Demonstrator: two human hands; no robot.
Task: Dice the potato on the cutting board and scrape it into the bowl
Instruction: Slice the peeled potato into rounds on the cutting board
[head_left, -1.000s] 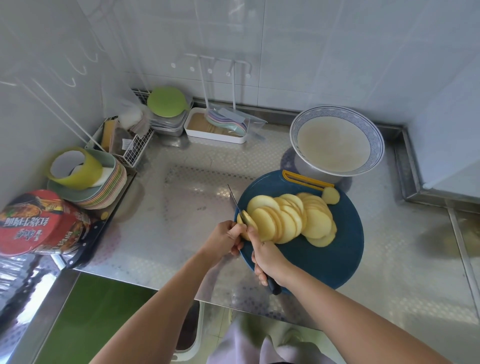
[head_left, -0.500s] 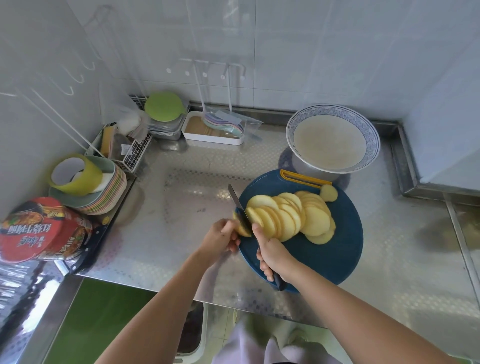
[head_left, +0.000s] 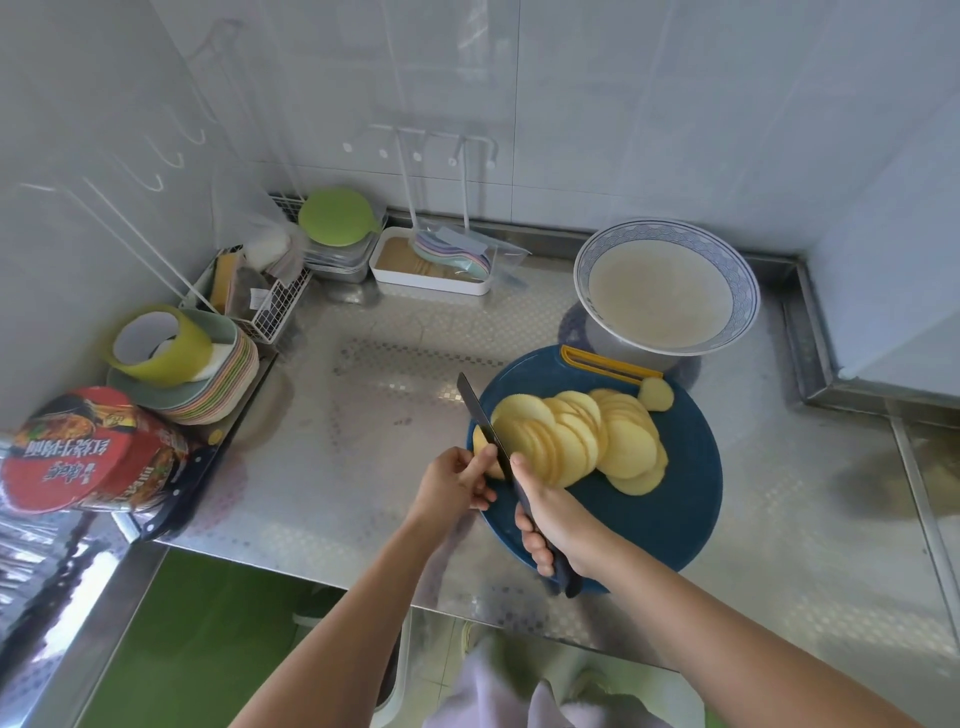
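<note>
A round dark blue cutting board (head_left: 670, 499) lies on the steel counter. A fanned row of pale yellow potato slices (head_left: 582, 441) leans across it, with one small end piece (head_left: 655, 394) apart at the back. My left hand (head_left: 454, 480) pinches the small uncut potato end (head_left: 483, 449) at the board's left edge. My right hand (head_left: 553, 517) grips the dark handle of a black knife (head_left: 480, 415), whose blade stands between the end piece and the slices. A blue-rimmed bowl (head_left: 667, 291) holding cloudy liquid stands just behind the board.
Stacked plates with a yellow-green cup (head_left: 182, 364) and a red instant-noodle tub (head_left: 88, 457) crowd the left. A wire basket (head_left: 249, 296), a green lid (head_left: 335, 215) and a white tray (head_left: 431, 265) line the back wall. A raised steel ledge (head_left: 815, 364) runs along the right.
The knife has lifted and tilted up after a cut, then come down again against the potato end. My left hand's fingers have shifted slightly on the remaining piece.
</note>
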